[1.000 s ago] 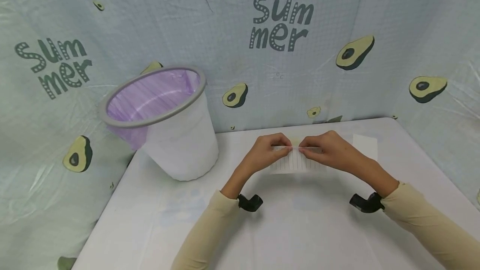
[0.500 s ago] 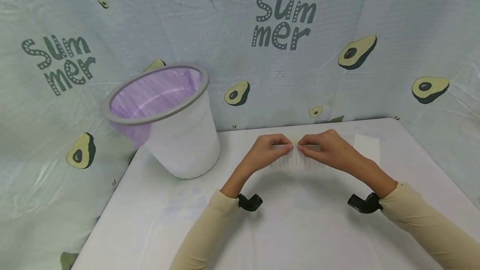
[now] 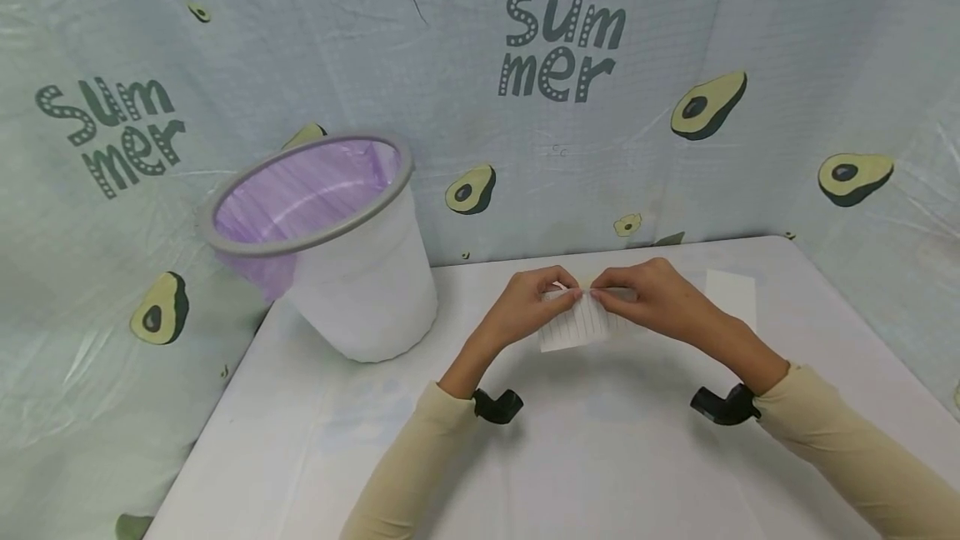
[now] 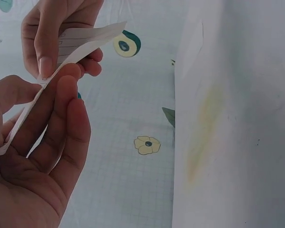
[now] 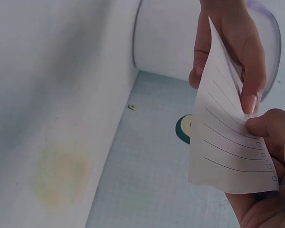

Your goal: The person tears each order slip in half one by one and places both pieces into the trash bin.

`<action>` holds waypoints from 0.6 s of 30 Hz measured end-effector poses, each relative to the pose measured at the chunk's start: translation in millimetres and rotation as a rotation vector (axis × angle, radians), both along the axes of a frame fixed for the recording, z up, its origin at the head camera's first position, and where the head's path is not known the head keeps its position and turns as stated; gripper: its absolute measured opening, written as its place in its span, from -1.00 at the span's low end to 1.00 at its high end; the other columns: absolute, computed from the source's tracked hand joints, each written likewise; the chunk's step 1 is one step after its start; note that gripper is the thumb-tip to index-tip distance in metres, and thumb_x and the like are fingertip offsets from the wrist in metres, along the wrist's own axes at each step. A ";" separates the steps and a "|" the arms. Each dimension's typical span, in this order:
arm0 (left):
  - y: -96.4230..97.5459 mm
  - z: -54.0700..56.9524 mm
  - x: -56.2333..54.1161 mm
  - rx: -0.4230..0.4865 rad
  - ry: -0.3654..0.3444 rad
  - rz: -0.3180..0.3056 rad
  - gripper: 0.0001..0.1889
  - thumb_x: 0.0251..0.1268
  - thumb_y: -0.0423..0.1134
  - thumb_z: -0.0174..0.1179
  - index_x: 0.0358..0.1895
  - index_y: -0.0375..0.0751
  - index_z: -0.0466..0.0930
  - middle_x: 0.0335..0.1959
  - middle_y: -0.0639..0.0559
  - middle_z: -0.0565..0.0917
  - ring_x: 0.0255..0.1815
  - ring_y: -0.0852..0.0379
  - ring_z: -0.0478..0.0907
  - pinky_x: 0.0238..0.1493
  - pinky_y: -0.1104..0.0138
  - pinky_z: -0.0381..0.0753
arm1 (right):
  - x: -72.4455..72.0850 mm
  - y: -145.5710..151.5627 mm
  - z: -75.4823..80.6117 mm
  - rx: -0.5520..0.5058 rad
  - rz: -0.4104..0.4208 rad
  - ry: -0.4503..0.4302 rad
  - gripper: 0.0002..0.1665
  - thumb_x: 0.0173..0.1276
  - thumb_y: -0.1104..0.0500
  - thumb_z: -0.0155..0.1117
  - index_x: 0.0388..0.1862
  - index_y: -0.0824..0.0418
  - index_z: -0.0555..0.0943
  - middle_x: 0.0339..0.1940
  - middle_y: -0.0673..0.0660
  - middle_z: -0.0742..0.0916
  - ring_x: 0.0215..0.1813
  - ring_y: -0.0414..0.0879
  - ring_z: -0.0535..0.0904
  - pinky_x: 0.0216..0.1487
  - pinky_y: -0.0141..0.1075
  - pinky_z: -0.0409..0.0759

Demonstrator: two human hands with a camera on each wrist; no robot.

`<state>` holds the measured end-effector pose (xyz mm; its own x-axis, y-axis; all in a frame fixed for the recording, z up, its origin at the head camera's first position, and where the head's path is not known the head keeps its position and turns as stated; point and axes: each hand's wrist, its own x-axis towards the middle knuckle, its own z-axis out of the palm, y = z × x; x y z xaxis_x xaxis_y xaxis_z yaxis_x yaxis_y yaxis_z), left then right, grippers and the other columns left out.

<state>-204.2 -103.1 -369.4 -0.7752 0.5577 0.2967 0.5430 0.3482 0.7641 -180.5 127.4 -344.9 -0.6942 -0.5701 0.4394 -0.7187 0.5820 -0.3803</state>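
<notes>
Over tbl (image 3: 600, 465), paper (image 3: 573, 328) hangs below LH (image 3: 529, 303) & RH (image 3: 662, 297) pinch.

Soft shadows blur across the white table (image 3: 600, 473) (wrist views look dimmer).

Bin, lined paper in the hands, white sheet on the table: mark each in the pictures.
Bin (image 3: 367, 294), head view: on the white outer wall.
Lined paper (image 5: 225, 137), right wrist view: on the ruled face.
White sheet (image 3: 733, 295), head view: on the visible surface.
</notes>
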 end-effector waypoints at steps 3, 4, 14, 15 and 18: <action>-2.3 1.0 -1.3 0.014 0.019 0.011 -0.88 0.49 -0.20 0.23 -0.11 -0.16 0.69 -0.08 0.01 0.76 -0.03 0.20 0.67 0.08 0.27 0.64 | -4.3 -2.2 -0.3 0.000 -0.008 0.002 -0.91 0.39 0.28 0.39 -0.20 0.15 0.78 -0.25 0.00 0.83 -0.43 -0.35 0.57 -0.40 -0.37 0.58; -3.0 1.1 -2.0 0.016 0.027 0.015 -0.88 0.49 -0.20 0.24 -0.12 -0.16 0.69 -0.07 0.01 0.76 0.01 0.18 0.67 0.13 0.23 0.63 | -5.6 -2.9 -0.6 -0.001 -0.009 0.004 -0.91 0.39 0.28 0.39 -0.19 0.15 0.78 -0.25 0.00 0.83 -0.42 -0.35 0.58 -0.39 -0.37 0.59; -11.8 -0.4 -9.1 0.026 0.076 0.056 -0.86 0.49 -0.20 0.24 -0.10 -0.16 0.71 -0.09 0.03 0.77 0.07 0.16 0.67 0.22 0.18 0.59 | -18.5 -9.3 -7.3 -0.088 0.045 0.085 -0.85 0.36 0.30 0.42 -0.15 0.09 0.77 -0.23 -0.04 0.83 -0.45 -0.35 0.54 -0.40 -0.32 0.56; -13.0 -0.7 -9.6 0.024 0.079 0.059 -0.85 0.50 -0.19 0.24 -0.09 -0.16 0.73 -0.09 0.04 0.77 0.05 0.17 0.67 0.19 0.20 0.60 | -19.6 -10.1 -7.9 -0.100 0.051 0.091 -0.83 0.35 0.31 0.42 -0.14 0.08 0.76 -0.22 -0.04 0.83 -0.43 -0.35 0.56 -0.40 -0.32 0.56; -17.1 -1.5 -10.4 0.015 0.082 0.076 -0.81 0.51 -0.17 0.22 -0.07 -0.16 0.77 -0.10 0.07 0.78 -0.01 0.22 0.67 0.07 0.26 0.63 | -21.9 -13.2 -8.9 -0.130 0.067 0.103 -0.81 0.35 0.32 0.42 -0.13 0.07 0.76 -0.19 -0.03 0.83 -0.43 -0.33 0.56 -0.40 -0.33 0.52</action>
